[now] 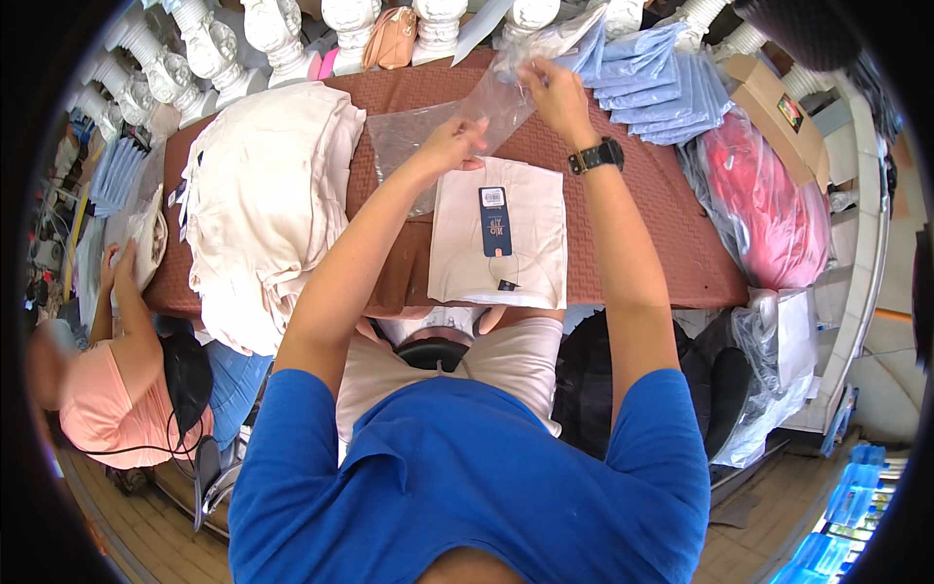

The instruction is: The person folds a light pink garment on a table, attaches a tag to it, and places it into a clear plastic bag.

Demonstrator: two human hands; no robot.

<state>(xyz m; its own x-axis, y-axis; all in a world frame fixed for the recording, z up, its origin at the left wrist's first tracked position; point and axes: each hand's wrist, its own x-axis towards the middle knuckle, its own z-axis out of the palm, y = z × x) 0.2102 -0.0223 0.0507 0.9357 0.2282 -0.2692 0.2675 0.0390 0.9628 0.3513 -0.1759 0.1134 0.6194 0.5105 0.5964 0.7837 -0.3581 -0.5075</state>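
A clear plastic bag (494, 109) spreads over the far middle of the table. My right hand (561, 102) pinches its far right part, and a dark watch (595, 156) sits on that wrist. Over the bag's near side is my left hand (450, 148), fingers apart and nothing visibly gripped. Just below that hand, a folded cream garment (454, 248) lies flat near the table's front edge. It carries a dark blue hang tag (496, 222) on a thin loop, with a small black piece (507, 285) at the loop's lower end.
A tall pile of cream garments (268, 185) stands left on the brown-covered table (671, 219). Bagged blue garments (657, 83) lie far right, near a cardboard box (778, 117) and bagged red items (764, 204). White balusters (277, 39) line the back; a co-worker (126, 389) sits left.
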